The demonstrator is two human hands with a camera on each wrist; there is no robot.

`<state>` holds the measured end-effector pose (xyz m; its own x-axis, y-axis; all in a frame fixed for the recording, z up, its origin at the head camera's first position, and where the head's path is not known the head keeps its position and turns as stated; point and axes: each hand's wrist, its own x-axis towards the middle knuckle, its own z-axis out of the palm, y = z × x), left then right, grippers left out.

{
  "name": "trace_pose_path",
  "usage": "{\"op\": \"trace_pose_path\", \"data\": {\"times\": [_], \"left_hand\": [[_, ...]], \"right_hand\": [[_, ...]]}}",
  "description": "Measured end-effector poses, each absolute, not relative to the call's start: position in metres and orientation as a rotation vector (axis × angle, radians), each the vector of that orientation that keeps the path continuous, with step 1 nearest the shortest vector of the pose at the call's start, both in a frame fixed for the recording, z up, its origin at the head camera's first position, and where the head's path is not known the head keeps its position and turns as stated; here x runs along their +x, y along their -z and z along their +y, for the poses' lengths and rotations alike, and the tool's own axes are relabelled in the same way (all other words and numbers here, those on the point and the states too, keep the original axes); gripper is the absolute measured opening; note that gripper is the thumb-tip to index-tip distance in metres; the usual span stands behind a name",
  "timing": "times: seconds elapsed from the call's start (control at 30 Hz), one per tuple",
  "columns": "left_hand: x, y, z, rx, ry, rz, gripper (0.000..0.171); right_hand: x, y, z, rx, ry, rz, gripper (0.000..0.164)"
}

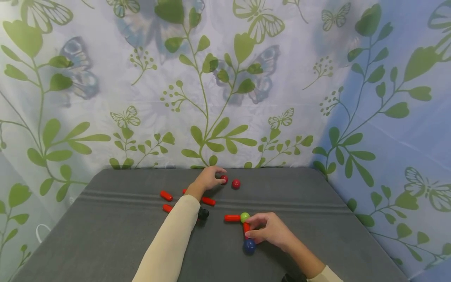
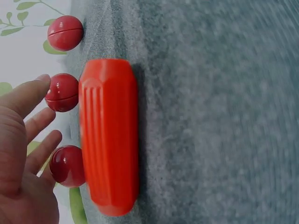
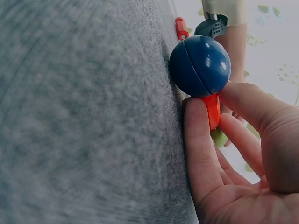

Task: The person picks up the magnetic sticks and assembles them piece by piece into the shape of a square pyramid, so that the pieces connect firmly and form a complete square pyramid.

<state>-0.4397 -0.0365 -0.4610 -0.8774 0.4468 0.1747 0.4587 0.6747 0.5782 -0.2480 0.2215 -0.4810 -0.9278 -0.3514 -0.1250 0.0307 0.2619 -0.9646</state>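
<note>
My right hand pinches a red rod between thumb and fingers. That rod joins a blue ball at its near end to a lime-green ball at its far end. A second red rod extends leftward from the green ball. At the back of the table, my left hand reaches around a red ball, its fingers spread. In the left wrist view the thumb overlaps the middle red ball; whether it touches is unclear. Another red ball and a darker one lie beside it.
Loose red rods lie left of and beneath the left arm, including one and another. A black wrist device sits under the left wrist. The grey table ends at a patterned curtain.
</note>
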Motion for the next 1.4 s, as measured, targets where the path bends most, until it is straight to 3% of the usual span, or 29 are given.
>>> {"op": "trace_pose_path", "data": {"times": [0.8,1.4], "left_hand": [[-0.435,0.462,-0.062,-0.517,1.127,-2.950,0.039],[-0.423,0.455,-0.072,-0.513,1.079,-2.925,0.030]], "right_hand": [[-0.247,0.479,0.222,-0.296,1.703,2.225,0.045],[-0.247,0.482,0.223,-0.297,1.712,2.224,0.045]]}}
